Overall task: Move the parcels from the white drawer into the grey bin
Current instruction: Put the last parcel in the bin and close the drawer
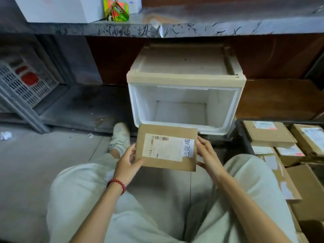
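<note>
1. Parcel: I see one flat brown cardboard parcel (pixel 166 148) held level, label side up, between both hands, in front of the white drawer (pixel 185 109) and above the lap. White shipping label (pixel 165 148) w/ barcodes covers most of the top face; a white sticker w/ three printed characters sits at its right end.

2. Left hand (pixel 127 163): clamped on the parcel's left edge, thumb on top near the near-left corner, fingers wrapped under. Red bead bracelet (pixel 117 185) on that wrist.

3. Right hand (pixel 206 153): clamped on the right edge, thumb tip touching the top face beside the sticker, fingers under the box. Both hands pinch the same parcel; neither is spread.

4. White drawer: pulled out of its beige frame (pixel 185 78), open side up. Interior shows bare floor and walls; I see no parcels in it. Unit stands on the low dark shelf under a metal bench (pixel 192 27).

5. Grey bin (pixel 242 135): right of the drawer, only its dark left rim and corner visible. Approx. five or more brown parcels w/ white labels are stacked in it, e.g. top one (pixel 268 132); exact count cannot be told, stack runs out of view.

6. Other: grey perforated crate (pixel 26 85) at far left, leaning, red items inside. Colourful carton (pixel 116 10) and a white box (pixel 57 8) on the bench top. Person sits w/ pale trousers, one white shoe (pixel 121 135) just left of the parcel. Crumpled paper scrap (pixel 5 135) on the floor, far left.
</note>
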Demonstrator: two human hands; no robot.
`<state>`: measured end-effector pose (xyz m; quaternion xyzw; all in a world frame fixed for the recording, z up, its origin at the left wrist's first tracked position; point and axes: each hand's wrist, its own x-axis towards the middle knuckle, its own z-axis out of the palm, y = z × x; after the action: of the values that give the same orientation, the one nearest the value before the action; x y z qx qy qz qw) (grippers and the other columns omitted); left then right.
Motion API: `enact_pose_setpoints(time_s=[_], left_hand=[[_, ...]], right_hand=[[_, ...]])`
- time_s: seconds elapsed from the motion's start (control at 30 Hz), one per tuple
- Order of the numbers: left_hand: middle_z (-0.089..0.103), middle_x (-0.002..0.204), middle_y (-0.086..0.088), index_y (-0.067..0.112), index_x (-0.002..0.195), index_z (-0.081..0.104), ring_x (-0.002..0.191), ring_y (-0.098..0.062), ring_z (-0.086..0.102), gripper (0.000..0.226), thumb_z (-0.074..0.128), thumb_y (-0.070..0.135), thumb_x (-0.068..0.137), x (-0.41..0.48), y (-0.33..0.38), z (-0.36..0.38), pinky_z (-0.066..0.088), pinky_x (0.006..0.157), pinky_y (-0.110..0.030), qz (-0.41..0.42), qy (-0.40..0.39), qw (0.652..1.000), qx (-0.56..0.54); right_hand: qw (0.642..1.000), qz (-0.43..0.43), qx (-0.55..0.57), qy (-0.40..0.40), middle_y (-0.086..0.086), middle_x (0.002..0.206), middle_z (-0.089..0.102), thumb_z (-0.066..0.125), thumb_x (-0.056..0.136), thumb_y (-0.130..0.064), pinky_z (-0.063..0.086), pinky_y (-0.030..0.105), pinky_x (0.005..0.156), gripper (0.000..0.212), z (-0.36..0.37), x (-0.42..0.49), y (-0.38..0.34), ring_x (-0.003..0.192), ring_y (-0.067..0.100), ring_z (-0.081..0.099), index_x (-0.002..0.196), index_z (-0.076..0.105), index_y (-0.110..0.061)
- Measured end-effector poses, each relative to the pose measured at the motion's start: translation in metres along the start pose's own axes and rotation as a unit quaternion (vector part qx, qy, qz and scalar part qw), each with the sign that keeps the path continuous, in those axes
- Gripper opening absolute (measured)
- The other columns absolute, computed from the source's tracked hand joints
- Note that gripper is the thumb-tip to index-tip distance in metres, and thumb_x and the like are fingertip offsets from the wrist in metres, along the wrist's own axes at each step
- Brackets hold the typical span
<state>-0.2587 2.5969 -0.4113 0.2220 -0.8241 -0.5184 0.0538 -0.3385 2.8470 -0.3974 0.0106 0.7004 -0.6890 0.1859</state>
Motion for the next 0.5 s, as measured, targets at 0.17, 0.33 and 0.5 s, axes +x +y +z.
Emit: enact_pose_setpoints(time_s=[0.17,0.33,0.5], left_hand=[[0.047,0.101,0.031,0.032,0.142,0.035,0.087,0.021,0.047,0.086,0.081,0.013,0.072,-0.005,-0.009,-0.004,0.036,0.062,0.003,0.012,-0.025,0.998,0.056],[0.053,0.106,0.032,0.044,0.123,0.041,0.092,0.022,0.052,0.075,0.084,0.044,0.062,0.001,-0.004,-0.001,0.041,0.070,0.001,-0.014,-0.029,0.999,-0.016],[0.055,0.113,0.023,0.044,0.114,0.041,0.107,0.009,0.051,0.078,0.081,0.057,0.048,0.003,-0.001,-0.002,0.038,0.082,-0.007,-0.038,-0.007,0.997,-0.065]], right_hand=[[0.997,0.049,0.058,0.008,-0.007,0.116,0.067,0.044,0.093,-0.058,0.048,0.032,0.085,0.045,0.003,0.014,0.008,0.107,0.003,0.063,0.116,0.055,-0.021],[0.993,0.098,0.069,-0.003,-0.014,0.071,0.070,0.039,0.096,-0.057,0.048,0.032,0.079,0.046,0.003,0.020,0.022,0.077,0.002,0.067,0.079,0.075,-0.034],[0.989,0.136,0.055,-0.016,-0.005,0.094,0.070,0.033,0.096,-0.060,0.048,0.036,0.089,0.043,0.012,0.020,0.026,0.103,0.016,0.059,0.104,0.066,-0.034]])
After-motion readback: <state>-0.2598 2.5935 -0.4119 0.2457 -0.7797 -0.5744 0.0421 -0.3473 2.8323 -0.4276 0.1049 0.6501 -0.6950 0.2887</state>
